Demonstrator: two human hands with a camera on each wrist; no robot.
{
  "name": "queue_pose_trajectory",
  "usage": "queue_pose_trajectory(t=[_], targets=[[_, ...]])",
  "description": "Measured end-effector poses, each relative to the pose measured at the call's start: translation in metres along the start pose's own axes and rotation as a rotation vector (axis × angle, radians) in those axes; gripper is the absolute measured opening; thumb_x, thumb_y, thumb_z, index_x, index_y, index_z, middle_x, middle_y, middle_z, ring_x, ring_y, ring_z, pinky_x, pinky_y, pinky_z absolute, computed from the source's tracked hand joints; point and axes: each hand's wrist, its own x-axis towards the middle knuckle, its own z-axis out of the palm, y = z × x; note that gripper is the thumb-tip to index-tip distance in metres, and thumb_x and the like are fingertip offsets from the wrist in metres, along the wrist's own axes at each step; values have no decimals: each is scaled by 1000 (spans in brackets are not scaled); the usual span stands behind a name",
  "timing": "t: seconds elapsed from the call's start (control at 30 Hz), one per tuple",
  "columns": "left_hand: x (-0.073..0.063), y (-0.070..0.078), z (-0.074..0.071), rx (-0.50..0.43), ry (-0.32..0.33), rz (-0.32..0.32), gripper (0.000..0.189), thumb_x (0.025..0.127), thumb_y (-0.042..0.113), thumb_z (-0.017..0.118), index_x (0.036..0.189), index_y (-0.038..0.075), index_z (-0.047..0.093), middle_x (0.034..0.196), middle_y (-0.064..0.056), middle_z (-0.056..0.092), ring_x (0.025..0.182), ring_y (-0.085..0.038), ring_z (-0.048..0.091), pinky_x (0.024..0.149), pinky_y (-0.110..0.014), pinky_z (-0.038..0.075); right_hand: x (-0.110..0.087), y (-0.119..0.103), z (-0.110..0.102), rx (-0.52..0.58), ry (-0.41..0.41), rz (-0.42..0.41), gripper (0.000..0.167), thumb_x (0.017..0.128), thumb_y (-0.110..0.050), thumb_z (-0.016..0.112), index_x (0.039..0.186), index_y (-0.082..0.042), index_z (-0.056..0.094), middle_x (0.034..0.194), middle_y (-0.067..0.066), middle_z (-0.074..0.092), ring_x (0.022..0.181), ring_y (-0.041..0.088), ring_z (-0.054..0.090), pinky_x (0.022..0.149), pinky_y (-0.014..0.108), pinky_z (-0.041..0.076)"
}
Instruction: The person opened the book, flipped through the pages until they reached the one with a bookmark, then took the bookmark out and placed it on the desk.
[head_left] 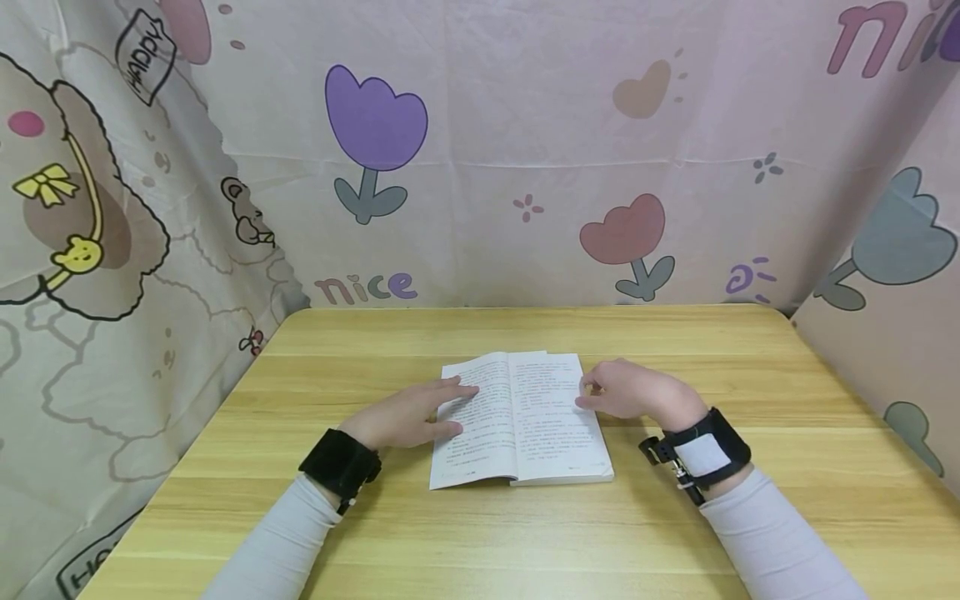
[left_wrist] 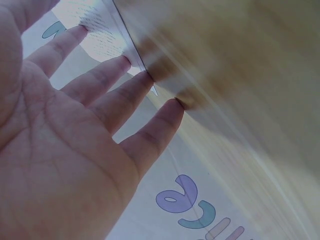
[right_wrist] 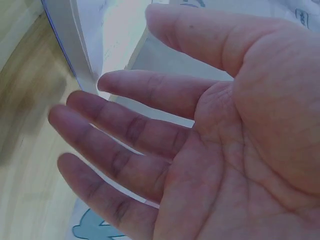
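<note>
An open paperback book with printed text lies on the table, its spine running front to back. My left hand rests on the left page near its outer edge, fingers spread. The left wrist view shows its palm and straight fingertips at the page edge. At the outer edge of the right page is my right hand, its fingers bent a little. In the right wrist view the thumb stands apart from the index finger, nothing is seen between them, and the book's edge lies just beyond the fingertips.
A light wood-grain table carries the book. Behind it hangs a pale curtain printed with tulips and letters, with more patterned cloth on both sides. Black bands circle both wrists; the right one bears a small metal bracket.
</note>
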Motion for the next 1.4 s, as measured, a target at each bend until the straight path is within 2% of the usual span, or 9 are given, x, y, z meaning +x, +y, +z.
queue_pose_trajectory(t=[0.17,0.3,0.6,0.83,1.0,1.1,1.17,1.27,1.4], targets=[[-1,1,-1,-13,-4,-14,64,108,35,66,165,18,45,174,-16,37,162,-39,35,131,-60,33,-6,-19,3,-7,15,-31,72,95,-39,82,152,-1,59,122,15,71,96,22,62,86,40,56],[-1,0,-1,-15,-5,-22,64,108,35,67,165,19,44,174,-15,37,162,-38,34,131,-59,32,-14,-34,9,-19,2,-63,88,85,-44,91,155,-4,57,148,21,63,128,31,64,112,53,55],[0,0,-1,-11,-4,-21,64,107,36,67,165,20,45,174,-15,37,162,-39,35,131,-59,33,-24,-43,15,-82,-2,-27,112,67,-46,102,159,-9,52,156,23,57,134,38,61,113,59,54],[0,0,-1,-6,-4,-18,65,107,36,67,165,19,45,174,-15,37,162,-38,35,131,-59,33,-23,-46,22,-157,2,-80,122,59,-51,105,159,-7,51,155,21,58,131,42,60,112,61,54],[-1,0,-2,-10,-4,-20,64,108,36,66,166,20,44,174,-15,36,162,-39,34,131,-60,32,-20,-38,18,-114,5,-49,114,69,-52,99,161,-6,48,158,25,54,138,46,58,114,63,52],[-2,1,-3,-8,0,-19,64,108,36,66,166,20,44,174,-15,36,162,-39,34,131,-60,32,-14,-23,11,-53,24,-39,98,84,-51,89,159,-1,49,154,29,57,116,37,69,98,54,60],[-1,1,-3,-4,0,-14,64,108,36,66,166,20,44,174,-15,37,162,-39,35,131,-60,33,-7,-10,6,-31,60,-59,84,93,-47,82,155,3,53,149,28,61,101,26,66,88,43,59],[-1,2,-2,0,-2,-9,64,108,36,66,165,20,44,174,-15,37,162,-39,35,131,-59,33,6,9,1,19,109,-99,67,101,-34,76,150,6,56,123,25,71,78,19,55,74,36,50],[-1,1,-1,-1,-1,-19,64,107,36,67,165,20,45,174,-15,37,162,-39,35,131,-59,33,30,24,-1,24,163,-137,54,104,-29,72,146,3,62,109,18,70,84,21,57,82,39,53]])
